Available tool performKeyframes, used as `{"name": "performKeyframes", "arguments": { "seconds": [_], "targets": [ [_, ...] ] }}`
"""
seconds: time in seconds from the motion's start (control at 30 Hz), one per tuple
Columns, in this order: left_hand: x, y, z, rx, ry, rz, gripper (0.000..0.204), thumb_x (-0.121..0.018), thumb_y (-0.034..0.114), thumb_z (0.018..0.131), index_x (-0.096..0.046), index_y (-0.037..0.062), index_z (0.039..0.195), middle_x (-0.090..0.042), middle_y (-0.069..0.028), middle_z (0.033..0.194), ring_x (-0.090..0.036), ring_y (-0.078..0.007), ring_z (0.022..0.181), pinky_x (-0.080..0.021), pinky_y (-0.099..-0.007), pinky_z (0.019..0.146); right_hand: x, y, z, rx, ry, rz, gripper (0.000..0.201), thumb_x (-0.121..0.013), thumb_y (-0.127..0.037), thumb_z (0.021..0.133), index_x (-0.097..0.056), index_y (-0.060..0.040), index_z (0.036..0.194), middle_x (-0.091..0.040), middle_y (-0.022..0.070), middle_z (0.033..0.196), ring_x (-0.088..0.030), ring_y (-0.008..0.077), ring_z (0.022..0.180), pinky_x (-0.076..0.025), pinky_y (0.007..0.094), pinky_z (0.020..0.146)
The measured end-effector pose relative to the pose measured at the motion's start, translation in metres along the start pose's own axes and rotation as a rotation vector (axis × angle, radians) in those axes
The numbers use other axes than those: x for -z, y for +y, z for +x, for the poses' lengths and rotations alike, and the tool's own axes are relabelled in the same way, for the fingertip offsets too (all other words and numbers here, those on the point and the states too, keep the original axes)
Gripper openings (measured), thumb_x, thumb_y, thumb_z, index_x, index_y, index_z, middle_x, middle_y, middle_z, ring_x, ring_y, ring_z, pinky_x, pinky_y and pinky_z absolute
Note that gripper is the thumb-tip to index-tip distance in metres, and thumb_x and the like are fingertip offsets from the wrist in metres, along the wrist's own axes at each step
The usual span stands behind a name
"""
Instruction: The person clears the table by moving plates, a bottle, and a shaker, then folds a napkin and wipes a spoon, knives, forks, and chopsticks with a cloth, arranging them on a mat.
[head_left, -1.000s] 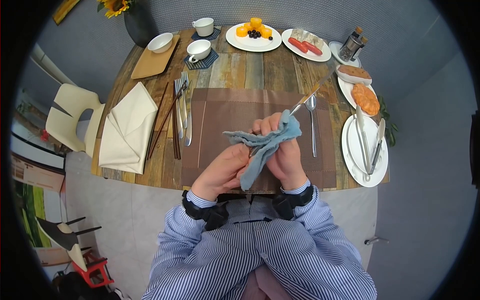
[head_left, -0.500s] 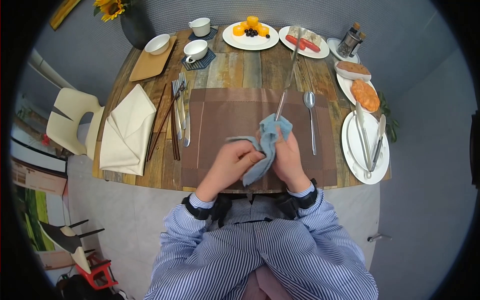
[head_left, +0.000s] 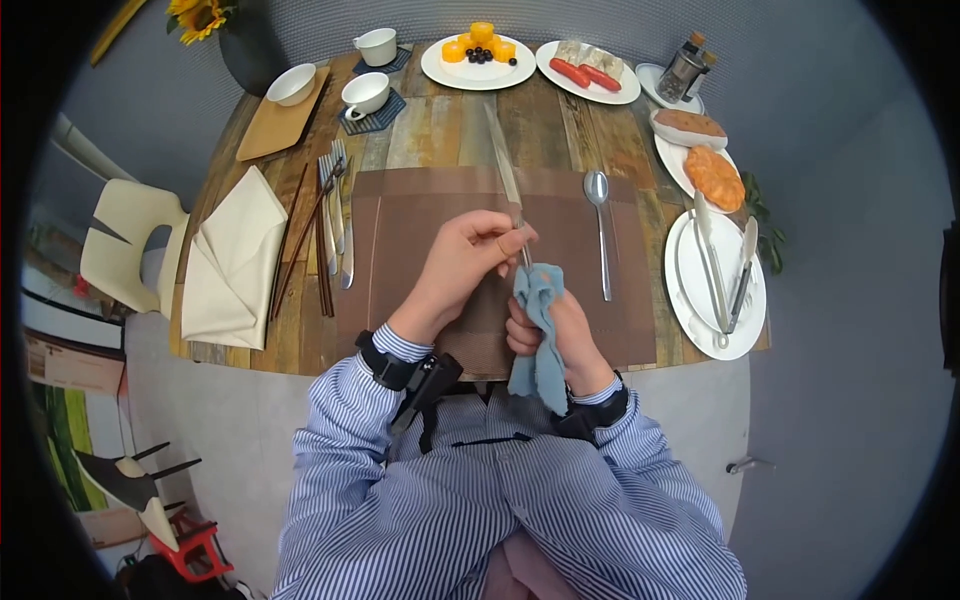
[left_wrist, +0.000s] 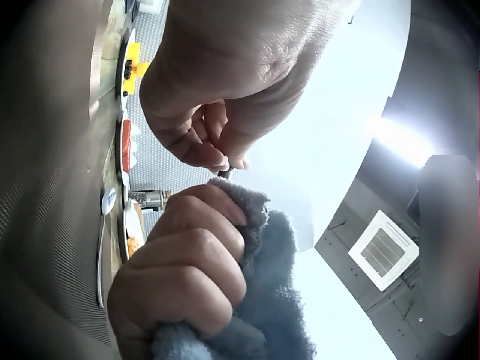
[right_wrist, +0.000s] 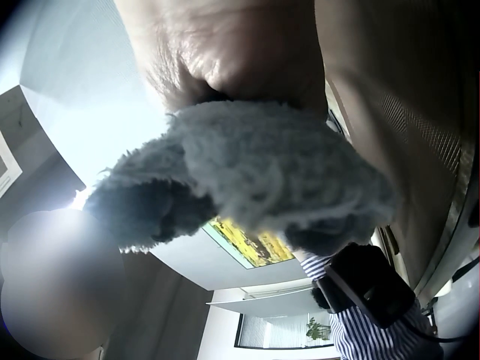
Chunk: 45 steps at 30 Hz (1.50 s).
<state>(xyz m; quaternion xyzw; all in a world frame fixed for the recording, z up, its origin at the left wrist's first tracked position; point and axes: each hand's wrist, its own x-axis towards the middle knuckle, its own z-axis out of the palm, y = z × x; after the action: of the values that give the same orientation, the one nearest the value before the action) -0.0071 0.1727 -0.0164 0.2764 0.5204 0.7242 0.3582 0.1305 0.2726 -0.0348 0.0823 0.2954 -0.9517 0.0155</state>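
With the left hand (head_left: 465,262), pinches a long, flat metal utensil (head_left: 505,165) between thumb and fingertips, close above the cloth (head_left: 543,288); holds these digits together in both the head and left wrist views. With the right hand (head_left: 562,325), grips the light blue cloth, fingers curled and clamped on the fabric around the lower part of the utensil; in the right wrist view, hides these fingers behind the fuzzy folds. Directs the utensil's free end between 11 and 12 o'clock, above the brown placemat (head_left: 620,325) and wooden table (head_left: 450,130); conceals its lower end in cloth and grip. Drapes the loose cloth toward 6 o'clock.

Taking the hands as clock centre, shows a spoon (head_left: 604,250) at 2 o'clock on the placemat, with the bread plate (head_left: 672,160) farther out. Includes at 3 o'clock a white oval plate (head_left: 688,325) bearing metal serving utensils (head_left: 714,285). Shows near 12 o'clock the fruit plate (head_left: 440,72), and near 1 o'clock the sausage plate (head_left: 625,90). Includes white cups (head_left: 366,92) at 11, a wooden tray (head_left: 270,130) at 10, and chopsticks (head_left: 323,265) and a folded napkin (head_left: 230,270) at 9 o'clock.
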Motion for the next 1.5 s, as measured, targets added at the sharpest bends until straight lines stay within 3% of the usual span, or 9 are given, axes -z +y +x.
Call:
{"name": "performKeyframes", "arguments": {
  "seconds": [0.13, 0.2, 0.23, 0.3, 0.4, 0.5, 0.63, 1.03, 1.5],
  "targets": [
    [-0.011, 0.002, 0.011, 0.030, 0.071, -0.016, 0.015, -0.063, 0.013, 0.089, -0.063, -0.0021, 0.092, -0.061, -0.0025, 0.078, -0.052, -0.0060, 0.066, -0.045, -0.0194, 0.061, 0.010, -0.001, -0.005, 0.067, 0.148, -0.288, 0.024, -0.041, -0.028, 0.100, -0.051, -0.0070, 0.102, -0.049, 0.0022, 0.071, -0.045, 0.0111, 0.053, -0.036, 0.0225, 0.048],
    [-0.014, -0.004, 0.020, 0.038, 0.064, 0.028, 0.016, -0.064, 0.013, 0.088, -0.062, -0.0019, 0.091, -0.062, -0.0028, 0.078, -0.054, -0.0061, 0.067, -0.046, -0.0196, 0.062, 0.012, -0.003, -0.009, 0.249, 0.281, -0.727, 0.024, -0.041, -0.023, 0.099, -0.052, -0.0023, 0.104, -0.055, 0.0057, 0.079, -0.053, 0.0159, 0.063, -0.044, 0.0263, 0.058],
    [-0.015, -0.007, 0.024, 0.046, 0.062, 0.072, 0.016, -0.065, 0.014, 0.088, -0.062, -0.0018, 0.089, -0.062, -0.0032, 0.079, -0.055, -0.0063, 0.068, -0.048, -0.0198, 0.063, 0.015, -0.005, -0.012, 0.250, 0.287, -0.726, 0.024, -0.041, -0.023, 0.099, -0.052, -0.0023, 0.104, -0.055, 0.0057, 0.079, -0.053, 0.0159, 0.063, -0.044, 0.0263, 0.058],
    [-0.020, -0.012, 0.033, 0.083, 0.055, 0.106, 0.018, -0.065, 0.015, 0.088, -0.062, -0.0020, 0.090, -0.062, -0.0036, 0.079, -0.057, -0.0067, 0.068, -0.049, -0.0198, 0.063, 0.021, -0.009, -0.017, 0.460, 0.378, -1.218, 0.025, -0.048, -0.023, 0.097, -0.054, 0.0007, 0.101, -0.060, 0.0162, 0.085, -0.061, 0.0299, 0.079, -0.047, 0.0349, 0.071],
    [-0.028, -0.024, 0.047, 0.156, 0.049, 0.166, 0.021, -0.067, 0.018, 0.087, -0.062, -0.0026, 0.089, -0.062, -0.0043, 0.077, -0.059, -0.0075, 0.067, -0.051, -0.0195, 0.062, 0.025, -0.022, -0.034, 0.393, 0.385, -1.334, 0.024, -0.050, -0.019, 0.094, -0.054, 0.0032, 0.099, -0.060, 0.0207, 0.087, -0.059, 0.0376, 0.081, -0.047, 0.0395, 0.072],
    [-0.027, -0.037, 0.067, 0.249, -0.006, 0.254, 0.024, -0.068, 0.020, 0.086, -0.063, -0.0032, 0.085, -0.062, -0.0049, 0.075, -0.060, -0.0080, 0.065, -0.053, -0.0193, 0.060, 0.036, -0.036, -0.055, 0.249, 0.373, -1.449, 0.023, -0.051, -0.019, 0.093, -0.057, 0.0024, 0.097, -0.061, 0.0204, 0.085, -0.059, 0.0376, 0.078, -0.047, 0.0376, 0.071],
    [-0.021, -0.060, 0.088, 0.297, -0.131, 0.403, 0.026, -0.069, 0.019, 0.085, -0.062, -0.0041, 0.076, -0.062, -0.0066, 0.071, -0.062, -0.0087, 0.062, -0.054, -0.0204, 0.055, 0.038, -0.042, -0.074, 0.263, 0.460, -1.386, 0.023, -0.052, -0.019, 0.093, -0.058, 0.0025, 0.095, -0.061, 0.0201, 0.083, -0.060, 0.0356, 0.077, -0.048, 0.0364, 0.070],
    [-0.030, -0.062, 0.108, 0.350, -0.148, 0.673, 0.033, -0.070, 0.016, 0.083, -0.061, -0.0058, 0.060, -0.066, -0.0146, 0.061, -0.065, -0.0150, 0.050, -0.053, -0.0244, 0.047, 0.059, -0.041, -0.081, 0.244, 0.517, -1.275, 0.023, -0.055, -0.019, 0.092, -0.060, 0.0025, 0.097, -0.063, 0.0156, 0.083, -0.062, 0.0246, 0.075, -0.048, 0.0317, 0.070],
    [-0.034, -0.064, 0.116, 0.416, -0.216, 0.735, 0.034, -0.067, 0.021, 0.086, -0.063, -0.0076, 0.069, -0.065, -0.0131, 0.062, -0.065, -0.0158, 0.051, -0.054, -0.0252, 0.047, 0.062, -0.039, -0.080, 0.299, 0.541, -1.247, 0.025, -0.056, -0.021, 0.092, -0.061, 0.0032, 0.098, -0.064, 0.0150, 0.081, -0.061, 0.0212, 0.073, -0.048, 0.0307, 0.069]
  ]
}}
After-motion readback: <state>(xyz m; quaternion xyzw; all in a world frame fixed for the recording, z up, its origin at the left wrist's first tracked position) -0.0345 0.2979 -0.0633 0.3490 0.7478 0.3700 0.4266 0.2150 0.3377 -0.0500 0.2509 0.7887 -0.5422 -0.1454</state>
